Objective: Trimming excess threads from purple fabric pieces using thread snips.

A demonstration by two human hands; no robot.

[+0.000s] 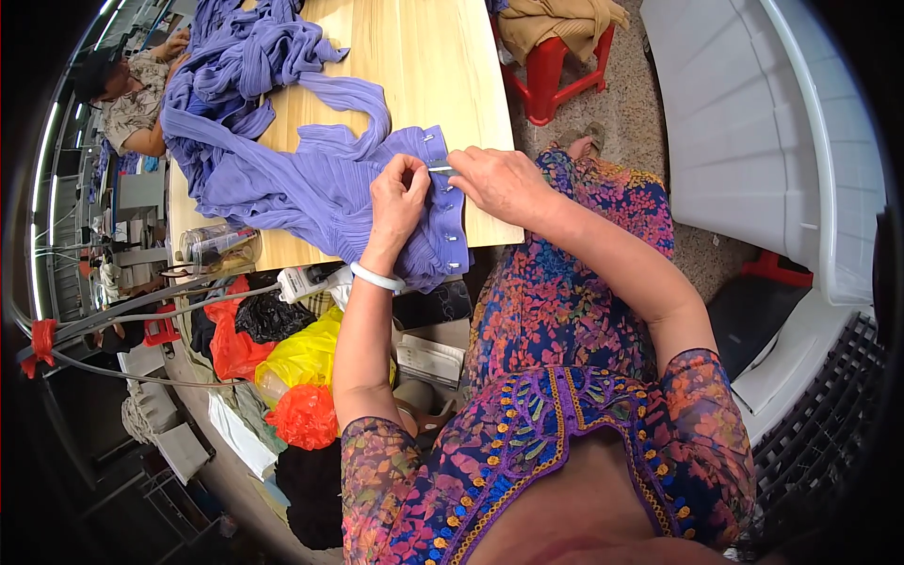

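Note:
A purple ribbed knit garment (301,198) lies over the table's near edge, its placket band toward me on the right. Small pale pieces sit in a row along that band. Over the band, my left hand (397,200) is closed in a pinch; what is between its fingertips is too small to make out. My right hand (499,181) comes in from the right, closed on a small grey tool (440,168) with a thin, pale tip. That tip points at my left fingertips. The tool's exact kind is hidden by my fingers.
The wooden table (433,56) bears more purple garments (250,56) at the far left. A clear jar (218,247) stands at its left corner. Below are yellow (306,353) and red bags (303,416). A red stool (546,80) stands right; another person (132,94) sits far left.

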